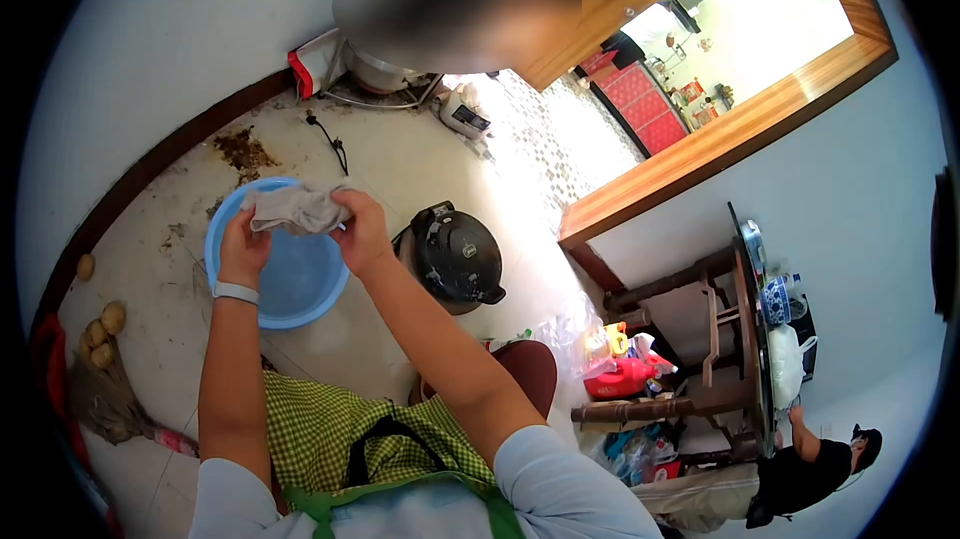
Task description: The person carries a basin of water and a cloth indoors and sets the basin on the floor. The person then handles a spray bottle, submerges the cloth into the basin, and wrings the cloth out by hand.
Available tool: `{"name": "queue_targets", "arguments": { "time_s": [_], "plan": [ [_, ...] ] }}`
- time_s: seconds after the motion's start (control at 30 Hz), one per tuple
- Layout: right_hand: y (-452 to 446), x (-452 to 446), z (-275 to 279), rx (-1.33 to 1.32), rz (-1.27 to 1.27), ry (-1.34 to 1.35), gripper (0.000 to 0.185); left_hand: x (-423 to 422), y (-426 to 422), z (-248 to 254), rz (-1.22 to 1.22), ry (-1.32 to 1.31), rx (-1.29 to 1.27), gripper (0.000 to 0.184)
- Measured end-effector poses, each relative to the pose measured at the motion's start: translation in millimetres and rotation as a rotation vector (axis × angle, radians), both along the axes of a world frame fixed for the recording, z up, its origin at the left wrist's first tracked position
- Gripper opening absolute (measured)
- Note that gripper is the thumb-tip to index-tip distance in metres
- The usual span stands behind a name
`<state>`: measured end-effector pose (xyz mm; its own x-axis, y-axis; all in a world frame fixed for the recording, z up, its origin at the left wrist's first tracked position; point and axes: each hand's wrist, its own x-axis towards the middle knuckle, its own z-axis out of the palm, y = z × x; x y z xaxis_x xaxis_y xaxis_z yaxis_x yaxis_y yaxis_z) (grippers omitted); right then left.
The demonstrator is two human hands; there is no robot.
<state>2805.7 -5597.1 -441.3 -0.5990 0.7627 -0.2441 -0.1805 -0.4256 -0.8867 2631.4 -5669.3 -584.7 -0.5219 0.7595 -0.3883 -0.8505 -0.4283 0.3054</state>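
Note:
A crumpled light grey cloth (297, 209) is stretched between my two hands, above the far part of a round blue basin (289, 322). My left hand (243, 247) grips its left end, with a pale band around the wrist. On the other end, my right hand (364, 229) has its fingers closed, with thumb and fingertips partly hidden by the fabric. The basin stands on the floor and looks to hold some water. To its right sits a black lidded electric pan (458, 256).
A black plug cord (338, 147) and brown dirt (243, 151) lie beyond the basin. Potatoes (103, 339) are on the left. A metal pot (375, 71) stands at the back. To the right are a red jug (620, 379), a wooden table (745, 339) and another person (805, 479).

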Motion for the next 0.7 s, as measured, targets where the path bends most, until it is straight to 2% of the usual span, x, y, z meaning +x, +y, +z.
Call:
{"name": "queue_targets", "arguments": {
  "time_s": [0.07, 0.1, 0.17, 0.2, 0.27, 0.3, 0.37, 0.43, 0.5, 0.53, 0.6, 0.63, 0.67, 0.7],
  "plan": [
    [-4.7, 1.5, 20.2, -0.251, 0.043, 0.227, 0.027, -0.5, -5.1, 1.4, -0.090, 0.031, -0.002, 0.025],
    [-6.7, 1.2, 26.5, -0.264, 0.062, 0.225, 0.029, 2.5, -8.6, 7.0, -0.087, 0.028, 0.000, 0.025],
    [-14.5, -1.4, 41.0, -0.256, 0.049, 0.220, 0.028, 13.5, -17.4, 26.1, -0.077, 0.137, -0.324, 0.021],
    [-16.4, -3.1, 44.2, -0.248, 0.034, 0.219, 0.028, 20.2, -19.5, 39.4, -0.074, 0.133, -0.325, 0.021],
    [-6.7, -7.9, 28.6, -0.187, 0.051, 0.150, 0.028, 32.5, -20.9, 67.0, -0.009, 0.557, -0.207, 0.026],
    [-5.2, -9.6, 25.9, -0.124, 0.063, 0.086, 0.028, 37.1, -21.7, 79.4, -0.009, 0.557, -0.208, 0.026],
    [-6.5, -8.0, 23.0, -0.081, 0.052, 0.040, 0.027, 43.4, -23.0, 96.0, -0.402, 0.578, -0.064, 0.038],
    [-11.3, -7.2, 20.7, -0.042, 0.049, -0.012, 0.026, 48.0, -22.8, 88.6, -0.439, 0.546, -0.127, 0.042],
    [-17.1, -4.9, 19.0, 0.206, 0.125, -0.155, 0.031, 50.6, -24.9, 91.7, -0.477, 0.516, -0.189, 0.046],
    [-20.5, -2.9, 18.9, 0.205, 0.126, -0.155, 0.031, 50.6, -26.6, 97.1, -0.555, 0.576, -0.267, 0.047],
    [-30.0, 2.4, 24.3, 0.739, 0.163, -0.373, 0.031, 51.2, -26.9, 99.5, -0.635, 0.635, -0.345, 0.049],
    [-32.9, 6.3, 25.2, 0.858, 0.245, -0.392, 0.042, 52.0, -26.0, 97.0, -0.656, 0.512, -0.225, 0.049],
    [-37.5, 10.5, 25.3, 0.856, 0.245, -0.392, 0.042, 52.5, -24.2, 93.5, -0.673, 0.388, -0.106, 0.049],
    [-43.1, 15.4, 24.9, 0.934, 0.337, -0.455, 0.044, 51.3, -22.0, 90.8, -0.589, 0.324, 0.005, 0.042]
  ]
}}
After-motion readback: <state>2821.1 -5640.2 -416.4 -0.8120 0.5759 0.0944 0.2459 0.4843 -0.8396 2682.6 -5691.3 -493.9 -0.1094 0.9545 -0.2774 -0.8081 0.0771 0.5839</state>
